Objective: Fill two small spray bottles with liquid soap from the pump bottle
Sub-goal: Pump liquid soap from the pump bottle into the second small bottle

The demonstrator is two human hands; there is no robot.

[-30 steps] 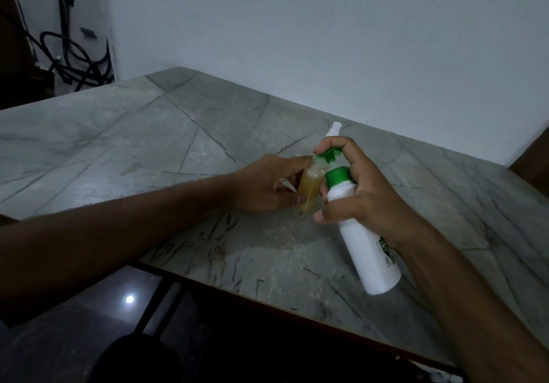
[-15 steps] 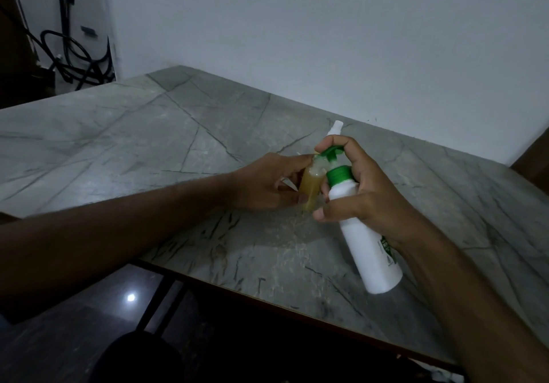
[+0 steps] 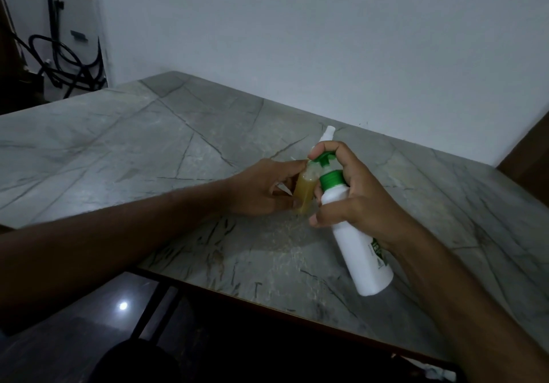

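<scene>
Nearby, white sprayer (image 3: 329,133) behind right hand (image 3: 361,201)

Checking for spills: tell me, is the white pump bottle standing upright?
No, the right hand holds the pump bottle tilted toward the small bottle.

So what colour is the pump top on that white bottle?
Green, on the white pump bottle; the pump top shows clearly in the head view.

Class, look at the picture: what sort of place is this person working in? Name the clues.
Probably a plain room in a home or workshop, not a lab: a grey stone-patterned table against a bare white wall, with black hoses coiled in the far corner.
</scene>
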